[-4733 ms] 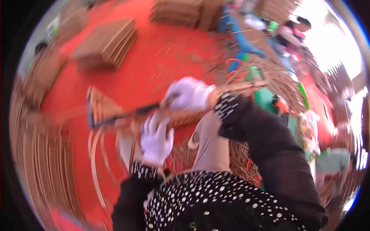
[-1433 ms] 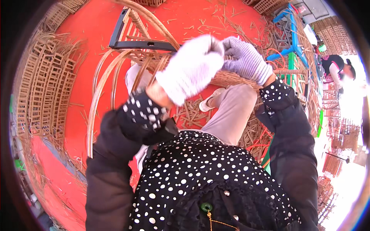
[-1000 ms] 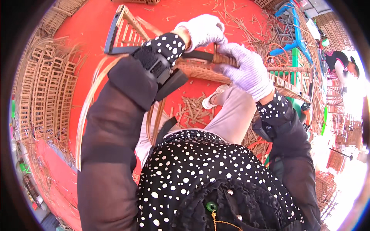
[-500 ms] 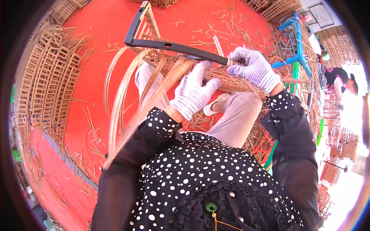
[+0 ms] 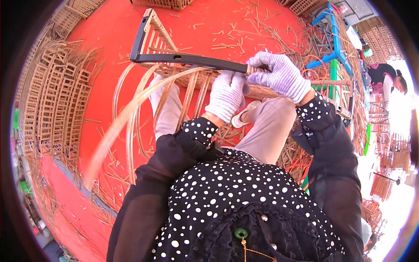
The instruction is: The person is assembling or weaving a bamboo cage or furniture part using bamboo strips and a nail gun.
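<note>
A dark frame bar [image 5: 192, 60] runs across in front of me, part of a wicker basket [image 5: 168, 46] with open slatted sides. My right hand [image 5: 279, 76], in a white striped glove, closes around the bar's right end, where tan wrapping [image 5: 252, 70] covers it. My left hand [image 5: 226, 97], gloved alike, is closed just under the bar beside the right one; its fingertips are partly hidden. From there a long tan wicker strip [image 5: 144, 94] sweeps out to the lower left, its free end blurred. Several other strips [image 5: 188, 96] hang down from the basket.
Stacked wicker panels [image 5: 54, 105] stand at the left. Cut scraps [image 5: 229, 39] litter the red floor [image 5: 109, 30]. A blue frame [image 5: 336, 43] stands at the upper right, and another person [image 5: 384, 85] is at the far right. My knees flank the basket.
The basket frame has shifted a little left and its far corner is lower. My left hand has turned and drawn in under the bar toward the right hand. The long strip has swung outward left.
</note>
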`<state>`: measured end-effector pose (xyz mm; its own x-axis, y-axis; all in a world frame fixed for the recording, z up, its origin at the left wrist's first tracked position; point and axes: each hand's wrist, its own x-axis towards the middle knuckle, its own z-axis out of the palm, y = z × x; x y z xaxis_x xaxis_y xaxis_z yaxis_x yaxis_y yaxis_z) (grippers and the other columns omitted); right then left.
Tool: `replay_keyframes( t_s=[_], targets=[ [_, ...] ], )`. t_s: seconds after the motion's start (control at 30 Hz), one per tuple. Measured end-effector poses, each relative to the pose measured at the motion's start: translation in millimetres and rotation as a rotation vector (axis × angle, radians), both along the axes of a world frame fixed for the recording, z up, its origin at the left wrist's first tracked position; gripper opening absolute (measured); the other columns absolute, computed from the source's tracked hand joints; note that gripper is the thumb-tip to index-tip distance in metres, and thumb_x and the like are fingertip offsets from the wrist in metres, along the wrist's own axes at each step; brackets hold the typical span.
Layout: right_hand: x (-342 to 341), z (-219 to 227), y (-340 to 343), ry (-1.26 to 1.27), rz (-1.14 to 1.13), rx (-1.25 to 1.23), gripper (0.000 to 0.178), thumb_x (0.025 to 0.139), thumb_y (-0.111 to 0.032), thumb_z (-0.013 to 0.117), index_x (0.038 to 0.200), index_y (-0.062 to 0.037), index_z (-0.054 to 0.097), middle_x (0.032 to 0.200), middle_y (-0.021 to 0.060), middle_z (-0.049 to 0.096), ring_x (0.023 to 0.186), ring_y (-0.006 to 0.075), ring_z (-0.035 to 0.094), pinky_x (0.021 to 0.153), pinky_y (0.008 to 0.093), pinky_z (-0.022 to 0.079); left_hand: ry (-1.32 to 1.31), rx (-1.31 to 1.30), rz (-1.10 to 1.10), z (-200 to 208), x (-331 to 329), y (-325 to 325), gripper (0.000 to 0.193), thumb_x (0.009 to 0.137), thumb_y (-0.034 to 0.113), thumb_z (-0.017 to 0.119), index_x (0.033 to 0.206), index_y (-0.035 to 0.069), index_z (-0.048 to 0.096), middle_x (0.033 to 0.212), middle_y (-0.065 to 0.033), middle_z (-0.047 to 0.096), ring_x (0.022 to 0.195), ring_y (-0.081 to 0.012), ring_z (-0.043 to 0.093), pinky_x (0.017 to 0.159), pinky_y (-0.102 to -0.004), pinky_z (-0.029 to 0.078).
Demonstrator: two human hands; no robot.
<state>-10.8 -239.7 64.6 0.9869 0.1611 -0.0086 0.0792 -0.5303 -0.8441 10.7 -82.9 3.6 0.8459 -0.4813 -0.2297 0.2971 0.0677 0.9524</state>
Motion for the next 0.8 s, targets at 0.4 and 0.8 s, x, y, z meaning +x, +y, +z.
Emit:
replay_keyframes(
  t_s=[0.4,0.8],
  targets=[
    [-8,-3,5,-0.143,-0.011,-0.086,0.021,0.073,-0.013,0.067,0.091,-0.0058,0.059,0.075,0.0086,0.061,0.065,0.0194,0.058,0.063,0.0302,0.048,0.113,0.037,-0.067,36,-16,15,0.024,0.090,0.025,0.047,0.086,0.003,0.055,0.050,0.0004,0.047,0.032,-0.0089,0.040,0.029,-0.0224,0.030],
    [-26,-8,30,-0.437,-0.190,-0.602,0.026,0.075,-0.038,0.062,0.077,-0.0136,0.052,0.063,0.0041,0.058,0.061,0.0250,0.060,0.057,0.0381,0.046,-0.366,0.259,-0.679,84,41,49,0.023,0.084,0.026,0.055,0.092,0.005,0.058,0.061,0.0003,0.052,0.050,-0.0077,0.049,0.045,-0.0220,0.038]
  ],
)
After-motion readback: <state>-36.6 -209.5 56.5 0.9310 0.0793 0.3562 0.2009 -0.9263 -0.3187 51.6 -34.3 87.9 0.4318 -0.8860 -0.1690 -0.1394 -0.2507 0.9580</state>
